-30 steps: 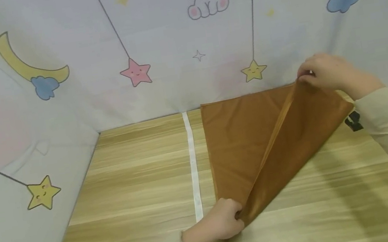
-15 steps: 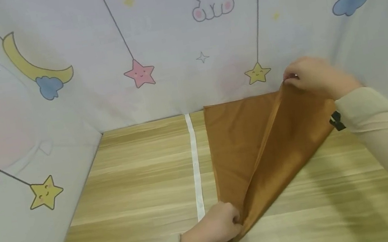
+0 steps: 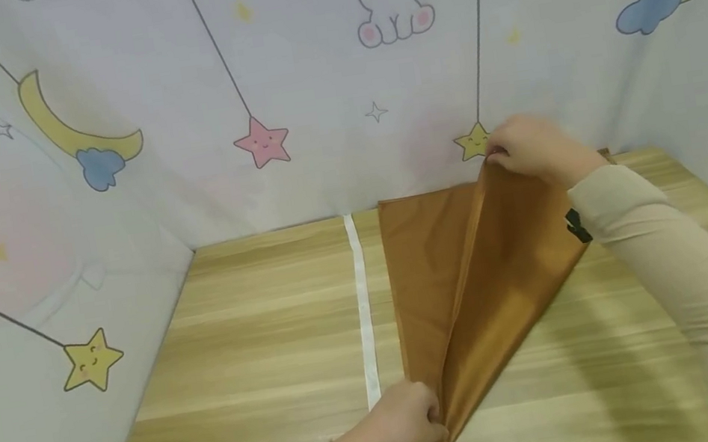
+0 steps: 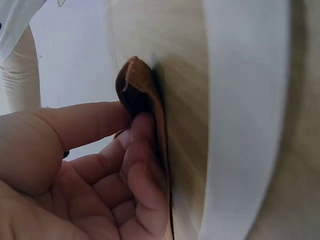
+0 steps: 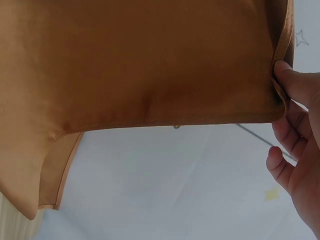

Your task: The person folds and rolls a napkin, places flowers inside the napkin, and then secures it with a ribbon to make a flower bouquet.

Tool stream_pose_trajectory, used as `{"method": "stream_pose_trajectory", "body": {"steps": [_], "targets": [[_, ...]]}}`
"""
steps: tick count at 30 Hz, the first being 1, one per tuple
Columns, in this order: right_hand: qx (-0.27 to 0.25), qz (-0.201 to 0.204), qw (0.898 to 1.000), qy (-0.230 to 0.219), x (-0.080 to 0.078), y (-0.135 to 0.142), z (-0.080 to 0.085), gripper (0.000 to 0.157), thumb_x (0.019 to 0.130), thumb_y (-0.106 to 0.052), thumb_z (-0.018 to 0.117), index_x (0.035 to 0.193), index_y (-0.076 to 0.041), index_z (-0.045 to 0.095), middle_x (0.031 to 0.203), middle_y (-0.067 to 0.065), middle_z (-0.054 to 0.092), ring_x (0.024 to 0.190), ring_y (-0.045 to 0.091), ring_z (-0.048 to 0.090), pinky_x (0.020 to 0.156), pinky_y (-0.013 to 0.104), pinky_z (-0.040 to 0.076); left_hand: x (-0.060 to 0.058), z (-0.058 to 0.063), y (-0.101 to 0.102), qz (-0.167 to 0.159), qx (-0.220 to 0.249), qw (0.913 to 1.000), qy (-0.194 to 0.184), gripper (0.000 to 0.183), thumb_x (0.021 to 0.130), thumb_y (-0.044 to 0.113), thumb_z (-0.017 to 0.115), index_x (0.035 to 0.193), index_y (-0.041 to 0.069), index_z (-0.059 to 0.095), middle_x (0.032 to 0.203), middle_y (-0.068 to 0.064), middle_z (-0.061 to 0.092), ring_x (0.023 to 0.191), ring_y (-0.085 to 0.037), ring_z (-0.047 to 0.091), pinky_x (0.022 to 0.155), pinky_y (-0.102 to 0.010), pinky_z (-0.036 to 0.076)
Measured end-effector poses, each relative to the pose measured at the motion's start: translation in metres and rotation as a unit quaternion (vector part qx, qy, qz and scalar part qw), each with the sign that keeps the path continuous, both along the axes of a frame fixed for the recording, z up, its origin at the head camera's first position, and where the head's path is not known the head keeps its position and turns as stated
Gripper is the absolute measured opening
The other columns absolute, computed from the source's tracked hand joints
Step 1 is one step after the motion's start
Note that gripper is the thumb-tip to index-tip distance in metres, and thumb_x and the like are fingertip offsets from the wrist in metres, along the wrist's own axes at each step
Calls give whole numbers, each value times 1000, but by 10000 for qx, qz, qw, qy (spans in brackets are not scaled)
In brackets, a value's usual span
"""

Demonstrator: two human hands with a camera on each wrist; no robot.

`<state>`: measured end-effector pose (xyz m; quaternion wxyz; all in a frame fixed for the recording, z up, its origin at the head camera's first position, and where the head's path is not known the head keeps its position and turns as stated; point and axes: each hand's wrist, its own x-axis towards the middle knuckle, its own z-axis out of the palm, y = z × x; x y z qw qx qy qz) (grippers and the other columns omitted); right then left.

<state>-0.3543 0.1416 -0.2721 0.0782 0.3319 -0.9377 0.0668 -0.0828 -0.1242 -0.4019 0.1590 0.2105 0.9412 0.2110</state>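
A brown cloth point(image 3: 427, 256) lies on the wood-patterned table, its right part lifted and folded over toward the left. My right hand point(image 3: 530, 147) pinches a raised corner near the back wall; in the right wrist view thumb and fingers grip that hemmed corner point(image 5: 280, 102), and the cloth hangs from it. At the near end my left hand point(image 3: 405, 418) holds the other end of the folded edge. The left wrist view shows the thumb and fingers pinching a folded layer of the brown cloth point(image 4: 140, 75) close over the table.
A white strip point(image 3: 363, 310) runs front to back along the table point(image 3: 260, 325), left of the cloth. Behind stands a pale wall sheet point(image 3: 303, 54) printed with moons, stars and a rabbit. A black strap piece point(image 3: 577, 226) shows at the right sleeve.
My right hand has moved left along the back with the cloth's corner, so the flap covers more of the flat part. My left hand keeps its hold at the near end.
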Motion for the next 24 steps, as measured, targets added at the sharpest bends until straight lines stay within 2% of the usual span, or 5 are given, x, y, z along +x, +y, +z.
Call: {"method": "stream_pose_trajectory", "body": {"steps": [6, 10, 14, 24], "targets": [[-42, 43, 10000, -23, -7, -21, -6, 14, 93, -6, 59, 99, -2, 71, 99, 16, 67, 95, 34, 57, 81, 48, 46, 2, -3, -2, -65, -58, 10000, 22, 45, 74, 15, 77, 47, 16, 41, 41, 15, 28, 37, 3, 24, 37, -12, 25], [-67, 171, 9998, 20, -12, -35, -8, 15, 93, -5, 58, 100, 0, 70, 102, 19, 67, 94, 35, 60, 81, 47, 48, 1, -3, -5, -117, -117, 9998, 122, 45, 73, 16, 78, 48, 16, 40, 43, 15, 28, 39, 2, 23, 38, -13, 23], [-31, 214, 9998, -9, -16, -48, -9, 16, 95, -8, 57, 102, 1, 69, 103, 18, 68, 93, 34, 62, 82, 47, 49, 2, -3, -7, -98, -117, 9998, 102, 41, 73, 15, 78, 48, 16, 44, 43, 15, 31, 40, 2, 26, 39, -12, 26], [79, -43, 9998, -173, -24, -69, -11, 19, 95, -9, 57, 104, 2, 69, 105, 19, 68, 101, 37, 57, 88, 49, 45, -3, 0, -5, -198, -205, 9994, 190, 38, 73, 18, 77, 49, 15, 48, 44, 15, 34, 44, -1, 33, 45, -14, 29]]}}
